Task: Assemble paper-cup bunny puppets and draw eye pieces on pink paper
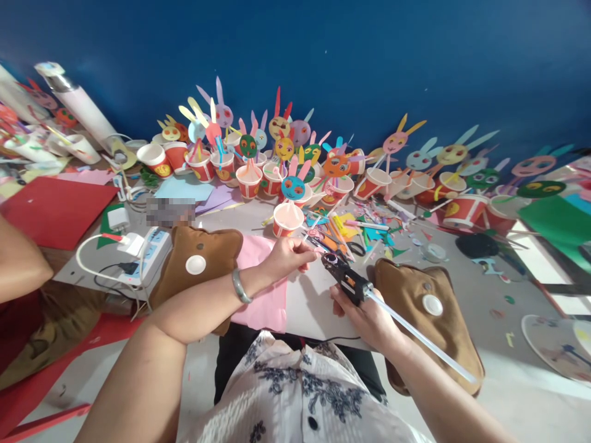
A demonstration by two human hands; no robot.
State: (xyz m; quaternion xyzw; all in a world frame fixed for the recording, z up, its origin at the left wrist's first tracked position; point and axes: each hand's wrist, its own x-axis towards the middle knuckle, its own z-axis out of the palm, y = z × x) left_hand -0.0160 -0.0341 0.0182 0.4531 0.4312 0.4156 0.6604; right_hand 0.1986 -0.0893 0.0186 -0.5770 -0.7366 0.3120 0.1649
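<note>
While a deep blue wall [295, 43] fills the back of the room, a pale surface [302, 311] runs along its foot, with another person's arm [21, 252] at the far left. On it lie two brown pouches, one left [217, 246] and one right [410, 301], with a pink sheet [261, 289] beside the left one. Red-and-white cups [289, 220] bearing paper rabbit faces [293, 187] crowd the back; scraps [348, 223] litter the space in front of them. The right hand [364, 314] grips the glue gun [351, 284] above the surface, between the pouches. Its nozzle points forward and left, towards the left hand [293, 255], whose fingertips are drawn close together; whether they pinch anything, I cannot tell. The gun's long axis slants, its glue stick [420, 335] trailing back rightward over the right forearm.
</note>
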